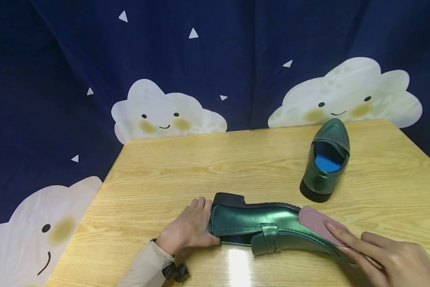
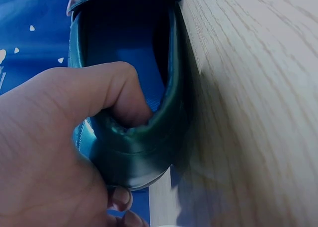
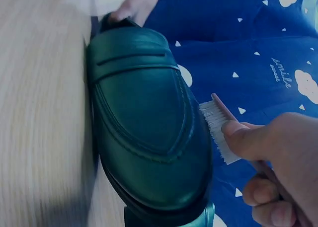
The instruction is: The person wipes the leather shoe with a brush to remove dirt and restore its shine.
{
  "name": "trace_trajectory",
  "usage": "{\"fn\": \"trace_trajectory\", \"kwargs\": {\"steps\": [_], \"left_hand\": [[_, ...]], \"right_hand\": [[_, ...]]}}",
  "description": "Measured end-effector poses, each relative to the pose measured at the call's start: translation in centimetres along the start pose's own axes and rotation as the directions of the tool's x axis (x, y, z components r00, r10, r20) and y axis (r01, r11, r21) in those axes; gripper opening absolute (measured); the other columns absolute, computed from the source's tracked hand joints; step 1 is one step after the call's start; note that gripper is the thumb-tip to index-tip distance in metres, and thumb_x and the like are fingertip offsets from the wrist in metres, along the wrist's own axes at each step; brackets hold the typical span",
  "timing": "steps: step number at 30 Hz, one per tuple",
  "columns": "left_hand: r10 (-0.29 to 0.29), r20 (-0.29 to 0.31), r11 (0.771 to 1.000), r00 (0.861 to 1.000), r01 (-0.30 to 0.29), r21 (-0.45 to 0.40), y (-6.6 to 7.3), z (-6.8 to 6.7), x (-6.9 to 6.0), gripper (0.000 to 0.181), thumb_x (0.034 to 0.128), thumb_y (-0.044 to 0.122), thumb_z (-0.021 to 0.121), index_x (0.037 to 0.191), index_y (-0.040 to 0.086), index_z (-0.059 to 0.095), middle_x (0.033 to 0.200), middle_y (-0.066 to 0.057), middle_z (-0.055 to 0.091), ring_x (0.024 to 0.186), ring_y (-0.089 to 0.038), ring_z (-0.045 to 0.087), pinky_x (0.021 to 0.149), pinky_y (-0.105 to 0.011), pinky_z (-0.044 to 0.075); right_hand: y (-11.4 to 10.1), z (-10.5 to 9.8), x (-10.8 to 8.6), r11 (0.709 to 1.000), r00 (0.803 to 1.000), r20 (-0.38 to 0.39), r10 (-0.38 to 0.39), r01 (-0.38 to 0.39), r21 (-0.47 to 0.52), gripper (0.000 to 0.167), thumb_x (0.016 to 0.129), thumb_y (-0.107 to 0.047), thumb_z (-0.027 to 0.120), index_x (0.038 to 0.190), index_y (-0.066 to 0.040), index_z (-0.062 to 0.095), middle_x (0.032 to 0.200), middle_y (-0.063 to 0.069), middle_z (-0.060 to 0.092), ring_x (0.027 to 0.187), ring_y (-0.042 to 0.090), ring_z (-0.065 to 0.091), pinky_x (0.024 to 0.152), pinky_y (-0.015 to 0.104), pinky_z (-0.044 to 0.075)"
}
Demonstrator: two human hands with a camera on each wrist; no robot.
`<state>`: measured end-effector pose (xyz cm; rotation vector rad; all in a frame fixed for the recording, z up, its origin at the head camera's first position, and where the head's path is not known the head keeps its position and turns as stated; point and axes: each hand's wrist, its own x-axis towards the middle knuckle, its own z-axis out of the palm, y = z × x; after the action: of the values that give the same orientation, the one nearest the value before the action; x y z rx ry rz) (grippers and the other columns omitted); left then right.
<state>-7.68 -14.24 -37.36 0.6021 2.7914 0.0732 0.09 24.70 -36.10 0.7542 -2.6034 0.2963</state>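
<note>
A shiny dark green loafer (image 1: 258, 219) lies on its side on the table, its heel to the left. My left hand (image 1: 190, 225) grips it by the heel, with the thumb (image 2: 112, 88) hooked inside the opening in the left wrist view. A pink brush (image 1: 319, 224) is held in my right hand (image 1: 394, 255). In the right wrist view its white bristles (image 3: 218, 130) face the side of the loafer's front part (image 3: 154, 122) and touch or nearly touch it. The brush's handle runs back under the curled fingers.
A second green loafer (image 1: 324, 163) with a blue insole stands upright at the back right of the wooden table (image 1: 200, 171). Behind the table hangs a dark blue curtain (image 1: 215, 52) printed with clouds and small white triangles.
</note>
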Motion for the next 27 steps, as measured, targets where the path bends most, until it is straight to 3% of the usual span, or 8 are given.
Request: {"fn": "trace_trajectory", "kwargs": {"steps": [6,10,16,22,24,27], "left_hand": [[-0.006,0.003,1.0,1.0,0.006,0.007,0.0,-0.1,0.1,0.078,0.0719,0.056,0.074,0.119,0.002,0.043,0.099,-0.007,0.043,0.086,-0.02,0.041,0.074,-0.034,0.044],[-0.006,0.004,1.0,1.0,0.006,0.004,0.1,-0.2,0.1,0.078,0.0726,0.056,0.073,0.121,0.002,0.043,0.101,-0.008,0.043,0.088,-0.021,0.042,0.075,-0.035,0.044],[-0.013,0.013,1.0,1.0,0.013,-0.001,0.1,-0.2,-0.1,0.078,0.073,0.056,0.074,0.12,0.002,0.043,0.099,-0.007,0.042,0.087,-0.021,0.041,0.073,-0.035,0.044],[-0.011,0.006,1.0,1.0,0.011,-0.004,0.1,-0.2,-0.2,0.078,0.0731,0.056,0.074,0.121,0.001,0.044,0.1,-0.008,0.043,0.086,-0.02,0.041,0.073,-0.035,0.044],[-0.013,0.009,1.0,1.0,0.013,0.003,0.1,-0.3,-0.2,0.079,0.0732,0.056,0.073,0.122,0.001,0.043,0.101,-0.009,0.044,0.087,-0.021,0.042,0.074,-0.036,0.045],[-0.017,0.012,1.0,1.0,0.016,0.013,0.1,-0.3,-0.1,0.082,0.0733,0.057,0.073,0.124,0.001,0.042,0.103,-0.009,0.045,0.089,-0.021,0.043,0.077,-0.036,0.046]], "right_hand": [[0.2,0.0,-0.2,1.0,0.999,0.035,-0.008,0.008,0.002,0.058,0.072,-0.032,0.08,0.128,-0.035,0.063,0.064,-0.026,0.017,0.049,-0.01,0.017,0.047,0.01,0.017],[0.5,-0.2,-0.5,0.998,0.997,0.04,0.067,-0.067,-0.001,0.059,0.068,-0.026,0.083,0.125,-0.033,0.066,0.061,-0.025,0.019,0.049,-0.009,0.019,0.047,0.01,0.018],[0.7,0.1,-0.9,0.998,0.998,0.048,-0.05,0.049,0.027,0.059,0.075,-0.036,0.078,0.131,-0.034,0.06,0.066,-0.027,0.018,0.05,-0.011,0.017,0.046,0.009,0.018],[1.0,0.0,-1.4,1.0,1.0,0.008,0.004,-0.005,0.025,0.059,0.071,-0.037,0.081,0.127,-0.035,0.063,0.065,-0.026,0.02,0.05,-0.011,0.017,0.045,0.008,0.017],[0.9,0.2,-1.5,0.999,1.0,-0.02,0.004,-0.003,0.043,0.048,0.08,-0.044,0.074,0.126,-0.033,0.065,0.065,-0.026,0.02,0.05,-0.012,0.016,0.044,0.007,0.017],[0.5,0.4,-1.6,0.997,0.998,-0.049,-0.046,0.049,0.062,0.042,0.093,-0.057,0.051,0.123,-0.031,0.068,0.066,-0.027,0.019,0.051,-0.014,0.014,0.045,0.005,0.015]]}}
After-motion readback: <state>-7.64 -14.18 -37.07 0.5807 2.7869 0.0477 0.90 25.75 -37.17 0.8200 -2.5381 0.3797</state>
